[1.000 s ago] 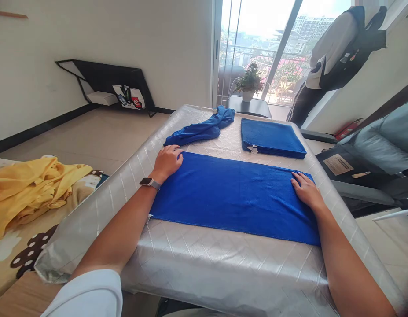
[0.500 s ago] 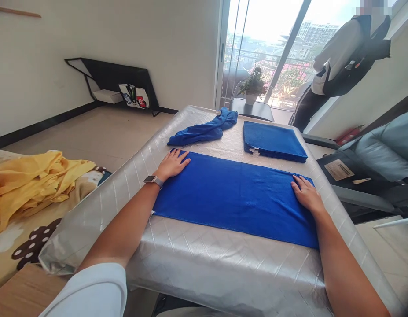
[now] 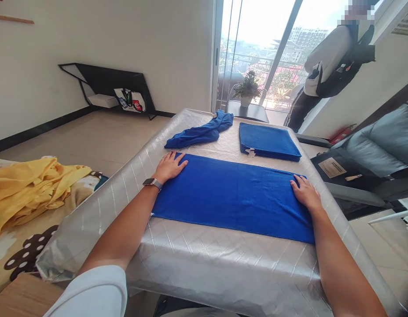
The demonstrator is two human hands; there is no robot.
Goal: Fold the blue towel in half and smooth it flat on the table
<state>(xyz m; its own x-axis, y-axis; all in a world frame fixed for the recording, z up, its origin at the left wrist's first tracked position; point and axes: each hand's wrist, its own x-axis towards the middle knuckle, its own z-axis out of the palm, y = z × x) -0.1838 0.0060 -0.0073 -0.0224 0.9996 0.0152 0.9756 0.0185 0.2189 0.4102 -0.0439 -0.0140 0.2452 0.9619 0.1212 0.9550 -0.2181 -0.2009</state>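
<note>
Outstretched, the right hand (image 3: pixel 306 193) and left hand (image 3: pixel 170 168) (wearing a watch (image 3: pixel 152 182)) rest palm-down, fingers loosely spread, at opposite ends of the blue cloth (image 3: pixel 230 196), flat on the table (image 3: pixel 223 259), long axis running left to right.

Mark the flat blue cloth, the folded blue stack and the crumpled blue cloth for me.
Flat blue cloth (image 3: pixel 230 193): head view, middle of its spread surface.
Folded blue stack (image 3: pixel 269 138): head view, its top face.
Crumpled blue cloth (image 3: pixel 201 133): head view, middle of its bunched length.
</note>
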